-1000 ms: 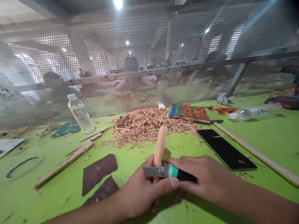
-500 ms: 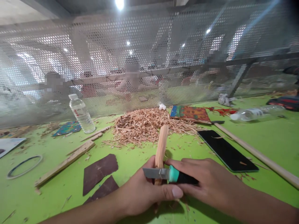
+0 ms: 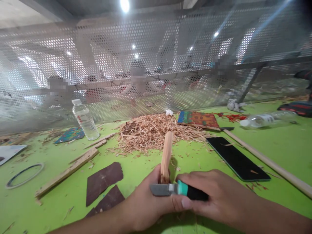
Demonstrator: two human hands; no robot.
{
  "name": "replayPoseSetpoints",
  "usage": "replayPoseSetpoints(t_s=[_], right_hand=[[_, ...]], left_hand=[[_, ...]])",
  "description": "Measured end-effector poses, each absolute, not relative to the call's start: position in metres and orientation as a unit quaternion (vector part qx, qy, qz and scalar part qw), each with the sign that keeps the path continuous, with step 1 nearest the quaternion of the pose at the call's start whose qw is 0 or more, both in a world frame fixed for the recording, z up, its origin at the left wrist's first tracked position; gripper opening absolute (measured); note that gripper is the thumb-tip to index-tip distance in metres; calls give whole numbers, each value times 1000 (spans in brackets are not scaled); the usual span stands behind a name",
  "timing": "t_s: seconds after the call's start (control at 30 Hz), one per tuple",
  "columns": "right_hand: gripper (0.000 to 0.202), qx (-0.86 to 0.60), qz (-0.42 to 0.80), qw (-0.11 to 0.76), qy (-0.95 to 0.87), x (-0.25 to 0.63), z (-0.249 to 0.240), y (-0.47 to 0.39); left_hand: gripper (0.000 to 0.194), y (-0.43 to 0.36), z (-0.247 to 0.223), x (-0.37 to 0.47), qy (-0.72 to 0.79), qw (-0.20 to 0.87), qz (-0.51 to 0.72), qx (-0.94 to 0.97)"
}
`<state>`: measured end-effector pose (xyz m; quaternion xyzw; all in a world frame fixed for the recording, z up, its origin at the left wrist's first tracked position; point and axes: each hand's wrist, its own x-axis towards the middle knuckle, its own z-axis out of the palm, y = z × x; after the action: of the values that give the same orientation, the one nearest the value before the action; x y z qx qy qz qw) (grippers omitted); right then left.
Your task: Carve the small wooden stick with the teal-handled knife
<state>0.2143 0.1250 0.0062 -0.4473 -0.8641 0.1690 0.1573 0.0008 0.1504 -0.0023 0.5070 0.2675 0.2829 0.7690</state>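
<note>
Left hand (image 3: 146,208) clamped around lower end of wooden stick (image 3: 166,156), thumb pressed against knife (image 3: 179,190) near teal collar. Right hand (image 3: 214,195) closed on black knife handle, fingers wrapped over top.

Stick stands near upright on green counter (image 3: 280,146), slight lean, upper end pointing away from body toward shavings pile (image 3: 152,130). Long axis roughly front-to-back and up; held portion hidden in left fist.

Knife lies crosswise: blade pointing left, handle right, roughly square to stick axis. Blade touching or just in front of stick at top of left fist; exact edge contact not resolvable. Blade sits low on stick, so most of exposed stick length lies beyond blade, away from body.

Key relation: both hands meet at same spot, knife-to-stick crossing directly above left hand fingers. Left hand nearer to stick; right hand just beside, to the right.

Around:
- phone (image 3: 237,157), dark screen up, right of stick, apart from it
- long dowel (image 3: 268,162) running diagonally beyond phone
- two dark sandpaper sheets (image 3: 103,180) left of hands
- flat wood strip (image 3: 68,170) further left
- upright water bottle (image 3: 85,120) near perforated screen (image 3: 156,65)
- second bottle (image 3: 265,118) lying on its side, far right
- people seated behind screen, blurred
</note>
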Motion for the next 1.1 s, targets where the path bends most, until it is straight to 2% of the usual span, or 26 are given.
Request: replayPoseSetpoints(t_s=[0.1,0.3,0.4,0.5,0.7,0.9,1.1], right_hand=[[13,-449,150,159,-866,216,3,126],[34,-450,81,198,-867,219,-5,129],[35,-454,37,218,-863,222,-8,131],[36,-478,9,223,-849,225,-8,134],[38,-466,79,208,-856,223,-1,134],[22,-406,188,153,-881,215,13,125],[27,-415,152,165,-882,213,11,123]], left_hand=[[55,149,-3,3,275,769,293,497],[48,149,-8,6,286,756,309,501],[45,149,-8,5,328,727,299,525],[50,150,-8,3,349,724,284,523],[54,152,-8,1,302,736,259,547],[60,152,-10,-1,258,770,284,510],[58,154,-13,1,238,759,285,536]])
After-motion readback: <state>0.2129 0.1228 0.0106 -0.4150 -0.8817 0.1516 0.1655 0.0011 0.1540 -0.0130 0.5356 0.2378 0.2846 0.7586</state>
